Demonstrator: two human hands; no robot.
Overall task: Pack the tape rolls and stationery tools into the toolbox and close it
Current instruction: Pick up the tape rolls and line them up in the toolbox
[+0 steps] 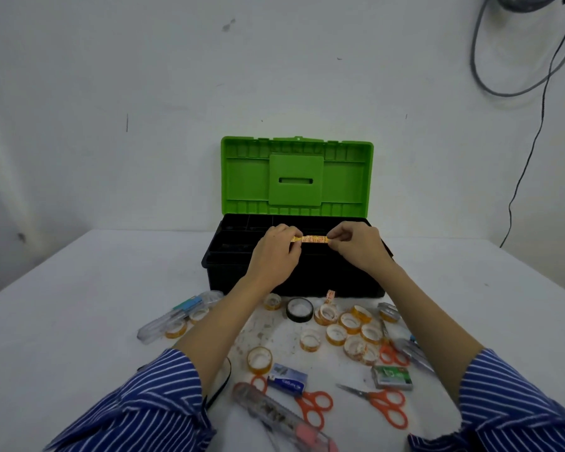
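Toolbox (242,265) is sitting open on the table (79,305), its green lid (297,176) standing up, and little seems packed yet: many tape rolls (349,322), scissors (385,404) and boxes are still lying in front of it. Both hands are hovering over the tray, the left hand (273,252) and right hand (359,246) each pinching an end of a tape roll (312,239) held edge-on between them.

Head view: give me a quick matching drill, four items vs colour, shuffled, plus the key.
Items:
1. toolbox lid
2. toolbox base
3. scissors handles
4. sleeves

Colours:
A. orange
B. blue with white stripes
C. green
D. black

Pairs: 1-C, 2-D, 3-A, 4-B
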